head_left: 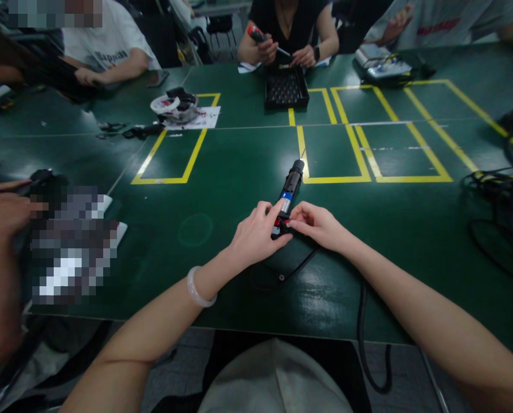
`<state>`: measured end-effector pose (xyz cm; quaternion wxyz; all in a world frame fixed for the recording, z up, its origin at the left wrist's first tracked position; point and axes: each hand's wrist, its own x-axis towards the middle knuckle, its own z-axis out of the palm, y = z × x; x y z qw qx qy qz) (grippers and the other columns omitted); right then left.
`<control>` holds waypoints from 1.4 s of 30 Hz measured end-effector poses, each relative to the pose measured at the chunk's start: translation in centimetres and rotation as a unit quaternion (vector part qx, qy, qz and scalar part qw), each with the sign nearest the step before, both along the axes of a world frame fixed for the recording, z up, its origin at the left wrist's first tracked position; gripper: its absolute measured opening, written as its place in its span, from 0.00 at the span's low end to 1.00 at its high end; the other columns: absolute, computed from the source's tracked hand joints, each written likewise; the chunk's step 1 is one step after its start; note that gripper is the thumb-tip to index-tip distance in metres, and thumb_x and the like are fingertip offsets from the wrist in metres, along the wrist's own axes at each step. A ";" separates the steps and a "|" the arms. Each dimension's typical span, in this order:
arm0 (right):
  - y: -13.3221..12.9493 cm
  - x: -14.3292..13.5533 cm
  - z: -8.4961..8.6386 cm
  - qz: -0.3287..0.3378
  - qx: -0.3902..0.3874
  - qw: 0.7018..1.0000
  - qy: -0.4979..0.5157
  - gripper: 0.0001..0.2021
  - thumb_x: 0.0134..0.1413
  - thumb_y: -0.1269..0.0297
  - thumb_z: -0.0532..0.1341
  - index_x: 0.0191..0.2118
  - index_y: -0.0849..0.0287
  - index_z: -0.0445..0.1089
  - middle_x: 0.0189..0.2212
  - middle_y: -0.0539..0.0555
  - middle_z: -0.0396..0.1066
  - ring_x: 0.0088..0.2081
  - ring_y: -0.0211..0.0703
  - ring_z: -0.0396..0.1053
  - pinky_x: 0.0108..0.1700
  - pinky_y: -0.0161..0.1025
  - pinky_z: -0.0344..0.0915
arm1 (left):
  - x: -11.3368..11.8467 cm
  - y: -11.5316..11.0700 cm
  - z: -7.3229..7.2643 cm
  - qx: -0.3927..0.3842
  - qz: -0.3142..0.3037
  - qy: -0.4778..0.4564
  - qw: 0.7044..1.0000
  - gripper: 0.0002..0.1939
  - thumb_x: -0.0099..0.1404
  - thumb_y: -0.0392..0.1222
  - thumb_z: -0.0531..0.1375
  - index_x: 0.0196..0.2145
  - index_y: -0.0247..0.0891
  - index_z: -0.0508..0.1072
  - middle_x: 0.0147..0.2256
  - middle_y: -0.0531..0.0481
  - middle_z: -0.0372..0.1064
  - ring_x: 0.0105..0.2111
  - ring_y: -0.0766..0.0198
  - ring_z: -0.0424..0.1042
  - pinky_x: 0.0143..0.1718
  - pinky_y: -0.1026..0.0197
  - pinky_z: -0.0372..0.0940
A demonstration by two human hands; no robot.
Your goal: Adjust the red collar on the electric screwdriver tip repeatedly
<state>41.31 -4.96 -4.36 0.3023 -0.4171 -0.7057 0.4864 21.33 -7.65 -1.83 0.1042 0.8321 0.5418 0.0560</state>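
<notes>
A black electric screwdriver (292, 181) with a blue and silver label lies aslant on the green table, its thin bit pointing away from me. My left hand (258, 232) is closed around its near part, index finger along the label and thumb at the near end. From the other side, my right hand (316, 225) pinches at a small red part on the near end. The fingertips partly cover that spot. A black cable (303, 264) lies on the table just below my hands.
Yellow tape (337, 180) marks rectangles on the table (222, 206). Across from me, a person holds a red-and-black tool (256, 34) above a black tray (286, 92). Tape rolls (174, 106) sit at back left. Coiled black cables (492, 195) lie right; another person's arm (0, 241) reaches in left.
</notes>
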 end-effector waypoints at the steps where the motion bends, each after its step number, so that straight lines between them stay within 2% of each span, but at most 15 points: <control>1: 0.0 0.0 0.0 -0.001 -0.053 0.998 0.020 0.09 0.58 0.59 0.63 0.35 0.57 0.64 0.20 0.44 0.63 0.20 0.34 0.60 0.23 0.32 0.56 | -0.2 0.0 -0.1 -0.003 -0.002 -0.003 1.000 0.40 0.66 0.57 0.58 0.69 0.43 0.49 0.55 0.42 0.59 0.50 0.52 0.70 0.42 0.54 0.70; 4: 0.1 0.1 0.0 -0.003 -0.169 0.984 0.062 0.10 0.58 0.57 0.62 0.34 0.58 0.63 0.17 0.43 0.63 0.16 0.31 0.57 0.17 0.29 0.52 | -0.4 0.1 -0.3 -0.009 -0.005 -0.009 1.000 0.41 0.66 0.55 0.59 0.70 0.43 0.48 0.56 0.42 0.59 0.50 0.52 0.69 0.43 0.53 0.70; 6: 0.1 0.1 -0.1 -0.005 -0.204 0.975 0.091 0.11 0.57 0.57 0.62 0.34 0.58 0.62 0.17 0.43 0.65 0.16 0.31 0.58 0.16 0.28 0.53 | -0.4 0.1 -0.3 -0.011 -0.006 -0.013 1.000 0.41 0.65 0.55 0.59 0.70 0.42 0.49 0.56 0.42 0.59 0.50 0.52 0.69 0.43 0.54 0.70; 11: 0.1 0.3 -0.2 0.032 -0.228 0.962 0.145 0.16 0.54 0.55 0.67 0.38 0.58 0.63 0.23 0.47 0.72 0.20 0.34 0.68 0.18 0.28 0.65 | -0.3 0.1 -0.5 -0.010 -0.002 -0.021 1.000 0.41 0.65 0.55 0.59 0.70 0.44 0.49 0.56 0.43 0.59 0.49 0.53 0.69 0.44 0.54 0.70; 14: 0.2 0.7 -0.1 0.066 -0.234 0.956 0.166 0.17 0.51 0.59 0.70 0.40 0.59 0.65 0.27 0.47 0.71 0.24 0.34 0.70 0.20 0.29 0.69 | -0.4 0.0 -0.5 -0.009 0.001 -0.025 1.000 0.40 0.65 0.55 0.58 0.70 0.44 0.50 0.56 0.43 0.59 0.49 0.54 0.69 0.45 0.55 0.70; 18: 0.4 1.2 0.0 0.080 -0.240 0.952 0.172 0.17 0.49 0.61 0.72 0.41 0.60 0.68 0.31 0.49 0.71 0.28 0.35 0.71 0.22 0.30 0.72 | -0.4 0.0 -0.5 -0.009 0.000 -0.025 1.000 0.40 0.65 0.55 0.59 0.70 0.43 0.50 0.56 0.43 0.59 0.49 0.54 0.69 0.45 0.54 0.70; 22: 0.4 1.1 -0.1 0.080 -0.220 0.960 0.156 0.14 0.52 0.59 0.70 0.38 0.60 0.68 0.29 0.49 0.70 0.28 0.35 0.71 0.23 0.31 0.73 | -0.4 0.1 -0.6 -0.007 -0.001 -0.027 1.000 0.41 0.65 0.55 0.59 0.70 0.44 0.50 0.56 0.43 0.59 0.49 0.54 0.69 0.45 0.54 0.70; 27: 0.3 0.9 -0.6 0.102 -0.142 0.980 0.093 0.10 0.56 0.62 0.66 0.38 0.60 0.66 0.27 0.47 0.68 0.24 0.32 0.66 0.21 0.29 0.68 | -0.4 0.1 -0.6 -0.007 0.001 -0.030 1.000 0.40 0.65 0.55 0.58 0.69 0.43 0.51 0.55 0.43 0.59 0.49 0.53 0.69 0.45 0.54 0.70; 31: 0.2 0.8 -0.9 0.078 -0.087 0.992 0.042 0.12 0.55 0.62 0.66 0.42 0.58 0.63 0.27 0.47 0.65 0.25 0.35 0.66 0.19 0.30 0.66 | -0.4 0.0 -0.6 -0.006 -0.001 -0.033 0.999 0.39 0.65 0.54 0.58 0.69 0.43 0.50 0.55 0.43 0.59 0.50 0.53 0.69 0.45 0.54 0.70; 37: 0.3 0.8 -0.4 0.046 0.040 0.997 -0.055 0.06 0.53 0.66 0.65 0.35 0.59 0.68 0.28 0.49 0.65 0.27 0.35 0.64 0.24 0.30 0.64 | -0.3 0.2 -0.6 -0.007 0.001 -0.026 1.000 0.41 0.64 0.57 0.60 0.69 0.44 0.50 0.55 0.43 0.59 0.49 0.53 0.69 0.45 0.54 0.70; 39: 0.3 0.8 -0.4 0.050 0.022 0.997 -0.047 0.05 0.53 0.67 0.64 0.35 0.59 0.67 0.26 0.48 0.65 0.27 0.35 0.64 0.24 0.30 0.64 | -0.2 0.3 -0.7 0.001 0.004 -0.020 1.000 0.43 0.63 0.59 0.61 0.69 0.44 0.51 0.55 0.44 0.60 0.48 0.53 0.70 0.44 0.54 0.70; 42: 0.2 0.8 -0.5 0.061 -0.059 0.996 -0.011 0.06 0.55 0.65 0.63 0.38 0.58 0.66 0.27 0.49 0.67 0.28 0.37 0.67 0.23 0.31 0.67 | 0.2 0.4 -0.7 0.016 0.016 -0.011 1.000 0.43 0.62 0.62 0.61 0.68 0.44 0.52 0.53 0.44 0.60 0.47 0.54 0.70 0.42 0.55 0.70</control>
